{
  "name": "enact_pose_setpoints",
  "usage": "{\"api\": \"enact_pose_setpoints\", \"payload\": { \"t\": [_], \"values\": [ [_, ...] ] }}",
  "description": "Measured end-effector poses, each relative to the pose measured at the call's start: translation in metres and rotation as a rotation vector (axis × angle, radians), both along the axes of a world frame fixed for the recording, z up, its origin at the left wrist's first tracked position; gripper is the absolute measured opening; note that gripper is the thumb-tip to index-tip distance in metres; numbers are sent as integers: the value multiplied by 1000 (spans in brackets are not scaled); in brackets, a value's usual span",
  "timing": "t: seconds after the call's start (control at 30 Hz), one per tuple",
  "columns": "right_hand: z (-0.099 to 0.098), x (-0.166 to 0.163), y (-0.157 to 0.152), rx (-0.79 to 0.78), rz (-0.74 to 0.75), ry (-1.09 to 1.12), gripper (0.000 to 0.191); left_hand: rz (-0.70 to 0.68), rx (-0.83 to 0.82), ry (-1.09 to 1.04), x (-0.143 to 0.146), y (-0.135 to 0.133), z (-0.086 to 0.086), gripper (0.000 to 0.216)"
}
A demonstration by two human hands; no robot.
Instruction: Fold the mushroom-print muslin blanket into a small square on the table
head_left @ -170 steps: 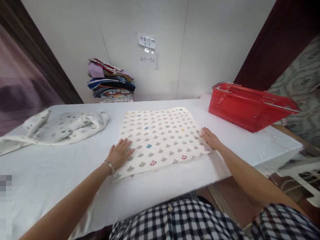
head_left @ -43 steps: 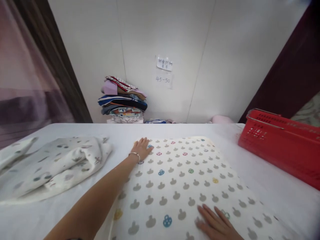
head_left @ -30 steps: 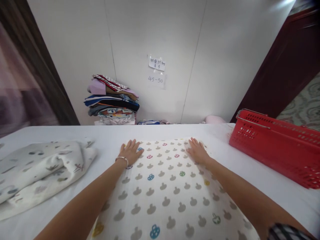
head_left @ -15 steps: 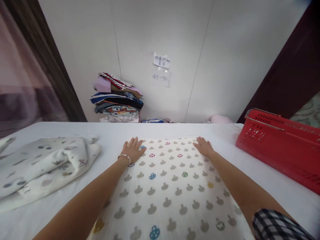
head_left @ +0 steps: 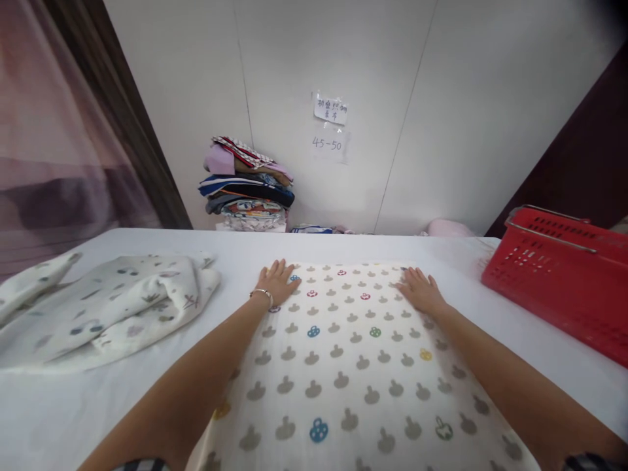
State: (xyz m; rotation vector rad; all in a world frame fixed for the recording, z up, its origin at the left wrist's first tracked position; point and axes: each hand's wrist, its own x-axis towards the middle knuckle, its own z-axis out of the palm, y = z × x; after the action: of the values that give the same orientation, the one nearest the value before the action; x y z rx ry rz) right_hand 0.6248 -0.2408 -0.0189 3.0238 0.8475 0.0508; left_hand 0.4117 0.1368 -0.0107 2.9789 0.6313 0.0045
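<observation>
Spread flat before me is a white cloth (head_left: 343, 360) printed with grey mushrooms and a few blue, red, green and yellow ones. On its far left corner lies my left hand (head_left: 276, 282), open, palm down, a bracelet at the wrist. My right hand (head_left: 420, 291) rests open on the far right corner, its fingers slightly spread. Both arms run along the cloth's side edges. The near end of the cloth drops out of the view.
A crumpled white patterned cloth (head_left: 142, 301) lies left on the white table (head_left: 235, 245). At the right stands a red plastic basket (head_left: 564, 281) with metal handles. A stack of folded fabrics (head_left: 250, 186) is beyond the far edge, against the wall with paper notes (head_left: 330, 110).
The camera view has turned a little to the left, so everything sits further right. Both hands stay at the far corners of the mushroom cloth; the right hand has shifted slightly.
</observation>
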Motion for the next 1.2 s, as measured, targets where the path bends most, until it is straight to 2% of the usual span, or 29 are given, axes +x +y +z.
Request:
{"api": "enact_pose_setpoints", "payload": {
  "t": [0.13,0.27,0.37,0.47,0.57,0.63,0.73,0.83,0.93,1.03,1.2],
  "values": [
    [-5,8,-8,4,-37,80,64,-8,-11,21,-1,-1,2,65],
    [9,9,-3,32,-49,136,64,7,-43,50,1,-5,13,64],
    [19,-11,-9,39,-55,140,63,19,-85,57,-11,-14,25,65],
    [16,-50,-38,31,16,78,62,-40,-60,15,-51,-30,29,65],
    [3,-90,-80,29,49,38,64,-91,5,-6,-109,-49,19,64],
    [-3,-109,-101,29,28,39,66,-84,-14,6,-141,-58,10,64],
    [1,-121,-109,22,3,71,65,-64,-47,8,-160,-64,5,65],
    [16,-123,-106,39,-29,142,64,-38,-53,28,-158,-69,12,65],
    [24,-132,-120,114,-94,179,64,-17,-67,37,-171,-79,18,63],
    [18,-154,-154,135,-147,183,63,-26,-72,38,-209,-96,14,61],
    [3,-200,-207,158,-116,159,62,-130,-39,-80,-278,-112,-12,57]
  ]
}}
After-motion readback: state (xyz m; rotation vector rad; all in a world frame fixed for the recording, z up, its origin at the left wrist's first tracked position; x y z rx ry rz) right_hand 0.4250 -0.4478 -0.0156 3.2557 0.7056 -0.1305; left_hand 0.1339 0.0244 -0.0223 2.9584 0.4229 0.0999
